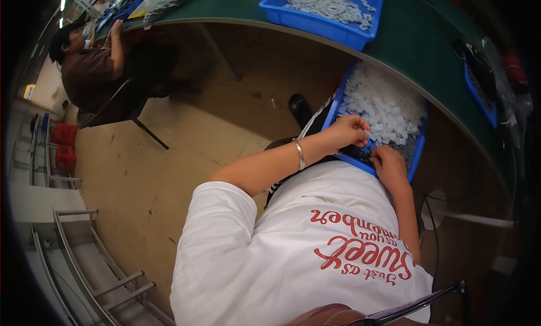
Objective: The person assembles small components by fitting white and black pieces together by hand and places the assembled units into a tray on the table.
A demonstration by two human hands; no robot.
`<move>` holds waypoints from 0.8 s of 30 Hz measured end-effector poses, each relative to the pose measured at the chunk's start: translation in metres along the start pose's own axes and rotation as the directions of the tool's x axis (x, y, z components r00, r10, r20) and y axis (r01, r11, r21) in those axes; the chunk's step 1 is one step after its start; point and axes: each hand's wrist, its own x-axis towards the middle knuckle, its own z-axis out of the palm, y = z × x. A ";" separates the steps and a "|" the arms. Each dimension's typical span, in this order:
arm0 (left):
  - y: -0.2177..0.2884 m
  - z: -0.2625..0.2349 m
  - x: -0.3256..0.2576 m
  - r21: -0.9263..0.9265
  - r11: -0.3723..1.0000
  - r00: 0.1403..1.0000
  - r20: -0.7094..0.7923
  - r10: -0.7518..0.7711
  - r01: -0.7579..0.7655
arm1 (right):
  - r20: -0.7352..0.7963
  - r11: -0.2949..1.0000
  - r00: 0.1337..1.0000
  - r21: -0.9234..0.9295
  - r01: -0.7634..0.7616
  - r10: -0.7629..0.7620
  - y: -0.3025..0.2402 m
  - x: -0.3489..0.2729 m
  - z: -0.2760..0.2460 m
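Note:
A blue tray (416, 159) rests on my lap under the green table's edge, heaped with several small white plastic pieces (383, 103). My left hand (346, 131), a silver bracelet on its wrist, reaches into the tray's near side with fingertips pinched on a small white piece. Just beside it, my right hand (389, 165) lies at the tray's near edge with curled fingers over a dark bare patch of the tray; what it holds is hidden. The two hands are almost touching.
A second blue tray (315, 21) of white pieces sits on the curved green table (428, 44). Black items (479, 66) lie at the table's right. A seated co-worker (90, 66) works at upper left. A metal rack (84, 258) stands lower left on the tan floor.

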 end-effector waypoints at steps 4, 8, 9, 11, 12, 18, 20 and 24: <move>0.003 -0.003 -0.002 -0.013 1.000 1.000 -0.018 0.007 -0.007 | 0.006 0.999 1.000 -0.029 -0.024 0.024 -0.007 0.001 0.001; 0.001 -0.008 0.000 -0.009 0.999 0.999 -0.016 0.039 -0.040 | -0.016 0.999 1.000 0.046 0.004 -0.003 -0.011 0.003 0.005; 0.002 -0.008 0.000 -0.026 0.998 0.999 -0.005 0.050 -0.050 | -0.011 0.997 1.000 0.075 -0.018 0.019 -0.011 0.003 0.006; 0.002 -0.009 0.000 -0.036 0.998 0.998 0.000 0.058 -0.058 | 0.006 0.990 0.998 0.129 -0.055 0.055 -0.014 0.003 0.006; 0.003 -0.008 -0.001 -0.036 0.997 0.998 -0.004 0.065 -0.065 | 0.004 0.991 0.999 0.127 -0.048 0.048 -0.016 0.002 0.005; 0.007 -0.003 -0.007 0.045 0.997 0.998 0.027 0.063 -0.064 | -0.026 0.921 0.995 0.381 -0.078 0.095 -0.020 0.003 0.004; 0.006 -0.004 -0.007 0.052 0.996 0.997 0.033 0.075 -0.076 | 0.011 0.908 0.991 0.399 -0.126 0.133 -0.019 0.003 0.004; 0.002 -0.003 -0.006 0.064 0.994 0.996 0.026 0.082 -0.084 | 0.027 0.916 0.993 0.383 -0.118 0.117 -0.019 0.004 0.007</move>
